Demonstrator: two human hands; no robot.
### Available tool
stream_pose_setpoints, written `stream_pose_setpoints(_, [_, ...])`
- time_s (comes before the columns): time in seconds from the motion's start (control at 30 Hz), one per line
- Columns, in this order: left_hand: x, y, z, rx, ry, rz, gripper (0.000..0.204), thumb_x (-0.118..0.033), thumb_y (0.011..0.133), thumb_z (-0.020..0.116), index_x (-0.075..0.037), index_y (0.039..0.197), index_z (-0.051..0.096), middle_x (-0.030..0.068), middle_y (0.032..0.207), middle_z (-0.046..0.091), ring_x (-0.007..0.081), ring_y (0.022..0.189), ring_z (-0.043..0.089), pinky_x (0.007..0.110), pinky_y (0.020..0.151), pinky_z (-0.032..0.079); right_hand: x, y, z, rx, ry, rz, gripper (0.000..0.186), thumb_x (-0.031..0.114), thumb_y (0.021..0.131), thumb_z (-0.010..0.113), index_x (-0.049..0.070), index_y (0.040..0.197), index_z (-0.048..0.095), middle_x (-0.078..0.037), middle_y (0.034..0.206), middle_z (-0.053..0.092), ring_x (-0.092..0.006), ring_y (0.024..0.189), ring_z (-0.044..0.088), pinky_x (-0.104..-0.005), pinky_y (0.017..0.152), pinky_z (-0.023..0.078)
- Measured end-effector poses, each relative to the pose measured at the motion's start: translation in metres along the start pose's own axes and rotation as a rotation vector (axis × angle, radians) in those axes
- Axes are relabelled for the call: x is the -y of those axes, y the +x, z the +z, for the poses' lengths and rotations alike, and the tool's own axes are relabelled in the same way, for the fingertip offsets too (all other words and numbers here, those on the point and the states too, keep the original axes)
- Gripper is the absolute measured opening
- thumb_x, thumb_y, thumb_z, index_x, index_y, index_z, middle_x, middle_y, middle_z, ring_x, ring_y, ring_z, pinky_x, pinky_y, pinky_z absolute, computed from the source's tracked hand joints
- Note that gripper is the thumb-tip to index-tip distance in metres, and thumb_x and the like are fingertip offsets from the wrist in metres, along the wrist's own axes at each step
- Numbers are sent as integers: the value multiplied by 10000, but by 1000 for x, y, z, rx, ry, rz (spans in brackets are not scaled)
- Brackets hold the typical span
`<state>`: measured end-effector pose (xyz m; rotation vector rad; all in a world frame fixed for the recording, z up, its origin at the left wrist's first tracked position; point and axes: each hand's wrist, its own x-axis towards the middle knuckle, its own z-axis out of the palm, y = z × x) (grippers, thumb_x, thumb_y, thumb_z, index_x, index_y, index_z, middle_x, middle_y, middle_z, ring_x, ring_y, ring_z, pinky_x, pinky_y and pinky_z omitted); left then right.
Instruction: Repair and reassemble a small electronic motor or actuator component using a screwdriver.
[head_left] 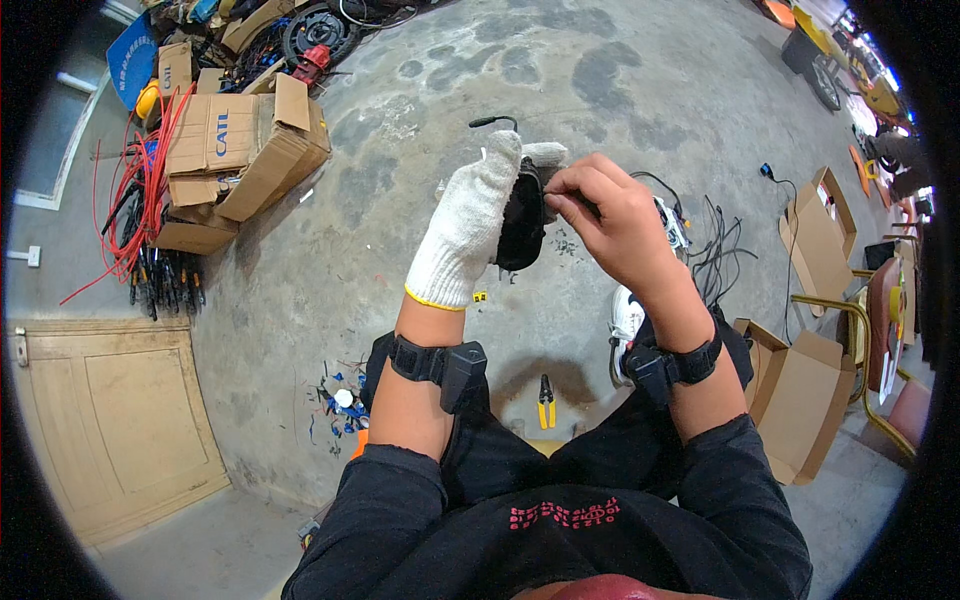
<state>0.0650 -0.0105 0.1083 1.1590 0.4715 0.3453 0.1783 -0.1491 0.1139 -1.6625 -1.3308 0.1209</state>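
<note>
My left hand [465,215], in a white knit glove with a yellow cuff edge, is closed around a black, hollow-looking housing [520,222]. A short black cable [492,121] with a plug-like end sticks out above the glove. At the housing's right edge, my bare right hand [607,212] pinches with thumb and forefinger; what lies between the fingertips is too small to make out. Yellow-handled pliers [546,402] with dark jaws lie between my legs. A black strap with a box sits on each forearm.
Cardboard boxes [215,135] and red cable [130,200] are heaped at the left, above a wooden door [120,410]. Dark cables [715,255] lie on the floor to the right. Open cartons [805,400] and a chair [885,300] stand farther right. Blue scraps [340,400] lie near my left leg.
</note>
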Motion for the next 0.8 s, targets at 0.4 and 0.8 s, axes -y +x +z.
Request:
stream_pose_setpoints(0.4, [6, 5, -8, 35, 40, -39, 783, -704, 937, 435, -4, 1216, 647, 101, 1024, 706, 166, 837, 682, 298, 713, 581, -1, 1, -1, 14, 7, -33, 105, 52, 852, 692, 51, 938, 633, -109, 890, 609, -295, 778, 631, -360, 677, 511])
stream_pose_setpoints(0.8, [1, 2, -6, -56, -59, -66, 739, -685, 945, 444, -25, 1195, 664, 98, 1024, 703, 163, 821, 671, 296, 700, 576, 2, -2, 3, -17, -73, -108, 124, 47, 842, 700, 54, 942, 628, -108, 909, 621, -291, 806, 645, -366, 690, 519])
